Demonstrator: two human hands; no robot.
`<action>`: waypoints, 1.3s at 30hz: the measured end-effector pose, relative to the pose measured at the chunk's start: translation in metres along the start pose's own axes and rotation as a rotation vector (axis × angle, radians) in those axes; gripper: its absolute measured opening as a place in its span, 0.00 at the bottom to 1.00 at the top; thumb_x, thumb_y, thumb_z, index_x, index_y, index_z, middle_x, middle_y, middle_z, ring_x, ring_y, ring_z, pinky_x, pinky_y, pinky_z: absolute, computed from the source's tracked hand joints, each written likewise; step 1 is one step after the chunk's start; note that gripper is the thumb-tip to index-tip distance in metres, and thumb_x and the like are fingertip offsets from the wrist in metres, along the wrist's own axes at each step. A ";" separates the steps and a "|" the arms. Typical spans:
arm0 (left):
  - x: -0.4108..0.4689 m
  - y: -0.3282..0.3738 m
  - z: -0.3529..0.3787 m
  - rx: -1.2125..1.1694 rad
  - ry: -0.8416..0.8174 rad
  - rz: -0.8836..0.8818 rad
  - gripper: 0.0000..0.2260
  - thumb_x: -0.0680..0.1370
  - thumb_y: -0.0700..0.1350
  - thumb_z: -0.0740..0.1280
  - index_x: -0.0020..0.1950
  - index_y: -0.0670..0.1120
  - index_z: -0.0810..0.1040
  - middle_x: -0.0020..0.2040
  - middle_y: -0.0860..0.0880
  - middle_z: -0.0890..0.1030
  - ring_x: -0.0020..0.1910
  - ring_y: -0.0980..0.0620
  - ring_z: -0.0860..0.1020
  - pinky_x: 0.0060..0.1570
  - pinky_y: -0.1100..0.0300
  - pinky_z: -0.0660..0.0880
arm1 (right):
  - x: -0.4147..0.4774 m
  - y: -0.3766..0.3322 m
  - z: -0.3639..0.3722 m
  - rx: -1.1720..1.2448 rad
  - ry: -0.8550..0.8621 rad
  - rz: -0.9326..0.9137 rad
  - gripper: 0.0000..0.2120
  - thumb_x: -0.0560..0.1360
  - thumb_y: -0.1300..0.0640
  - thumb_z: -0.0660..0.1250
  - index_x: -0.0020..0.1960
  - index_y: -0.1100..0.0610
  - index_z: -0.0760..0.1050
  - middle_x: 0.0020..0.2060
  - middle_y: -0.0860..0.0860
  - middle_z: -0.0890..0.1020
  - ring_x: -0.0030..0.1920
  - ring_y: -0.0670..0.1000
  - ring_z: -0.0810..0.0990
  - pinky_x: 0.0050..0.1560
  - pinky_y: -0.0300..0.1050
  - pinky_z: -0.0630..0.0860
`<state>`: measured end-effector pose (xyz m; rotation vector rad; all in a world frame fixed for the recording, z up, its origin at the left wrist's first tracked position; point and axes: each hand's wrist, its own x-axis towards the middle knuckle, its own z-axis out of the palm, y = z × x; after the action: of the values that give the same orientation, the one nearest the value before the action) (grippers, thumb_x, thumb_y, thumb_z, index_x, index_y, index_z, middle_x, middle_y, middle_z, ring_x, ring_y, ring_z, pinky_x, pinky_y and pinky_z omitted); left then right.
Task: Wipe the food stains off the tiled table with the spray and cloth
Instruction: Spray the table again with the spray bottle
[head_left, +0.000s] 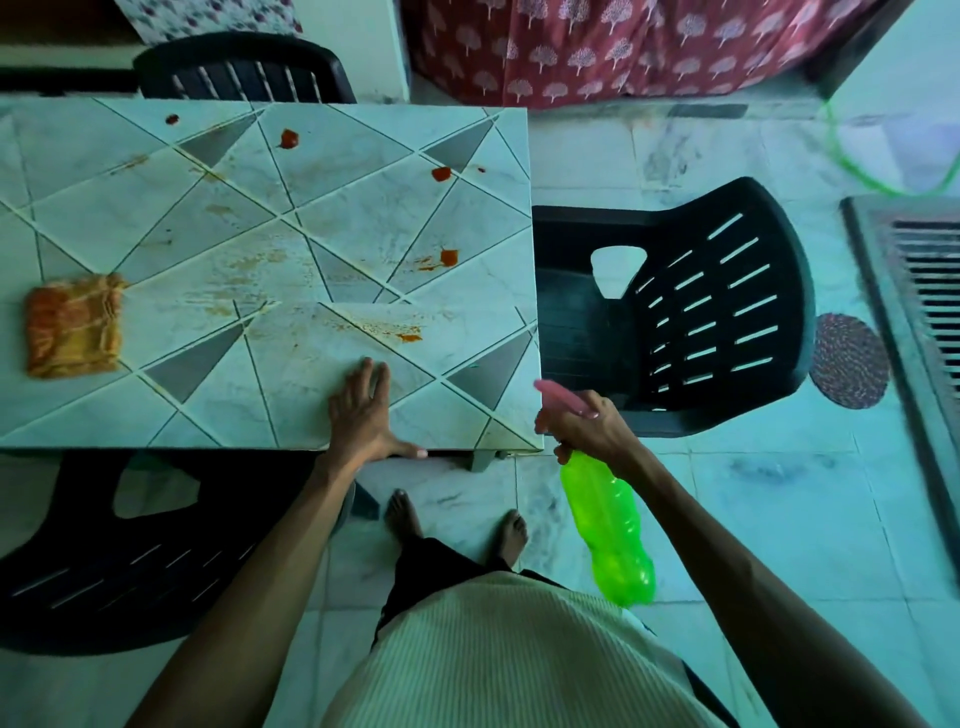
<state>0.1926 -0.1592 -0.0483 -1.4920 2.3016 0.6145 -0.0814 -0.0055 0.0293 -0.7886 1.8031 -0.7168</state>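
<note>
Head view: the right hand (587, 426) is wrapped round the neck of the green spray bottle (608, 525), fingers curled at the trigger, just off the near right corner of the surface (104, 415). The bottle's long axis runs from that hand back and down toward the person's body. Its pink nozzle (563, 397) sticks out the other way, up and to the left, so it aims across the corner at the tiles.

The left hand (363, 415) lies flat with its fingers straight on the near edge of the surface, holding nothing, and its thumb hooks over the rim. It looks like a brace.

The closest mark ahead of the nozzle is the orange smear (410, 332), just beyond the left fingertips. A red blot (441, 258) lies further in, and more red spots (441, 174) sit toward the far edge. Paler streaks spread to the left.

The folded orange cloth (75, 325) rests flat at the far left of the surface, well apart from both hands, and the left hand is the nearer one to it.

My judgement is that spraying is the step in hand. The nozzle needs only a small swing to the left to cover the stains, and the cloth would then fall to the left hand. A black chair (701, 312) stands beside the right edge.
</note>
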 end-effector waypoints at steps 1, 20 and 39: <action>0.000 -0.002 -0.001 0.009 -0.005 0.009 0.67 0.57 0.69 0.77 0.80 0.46 0.39 0.80 0.46 0.37 0.79 0.41 0.41 0.73 0.38 0.51 | -0.001 0.000 0.004 -0.023 -0.074 -0.004 0.17 0.72 0.58 0.65 0.59 0.49 0.81 0.38 0.53 0.86 0.29 0.54 0.80 0.34 0.51 0.81; -0.013 -0.032 0.004 -0.024 0.184 0.160 0.61 0.55 0.66 0.79 0.80 0.44 0.56 0.80 0.44 0.54 0.76 0.39 0.57 0.71 0.43 0.57 | -0.029 0.010 0.043 -0.439 -0.171 -0.025 0.12 0.75 0.58 0.62 0.47 0.67 0.78 0.32 0.40 0.84 0.27 0.49 0.84 0.44 0.43 0.81; -0.014 -0.161 -0.005 -0.101 0.328 0.267 0.51 0.58 0.62 0.80 0.75 0.45 0.66 0.74 0.43 0.65 0.73 0.40 0.63 0.67 0.44 0.62 | -0.022 -0.073 0.185 -0.274 -0.044 0.023 0.10 0.74 0.58 0.65 0.50 0.62 0.81 0.39 0.41 0.86 0.27 0.52 0.84 0.41 0.42 0.79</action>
<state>0.3459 -0.2092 -0.0655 -1.4291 2.7906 0.5990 0.1125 -0.0545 0.0379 -0.9533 1.8906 -0.4388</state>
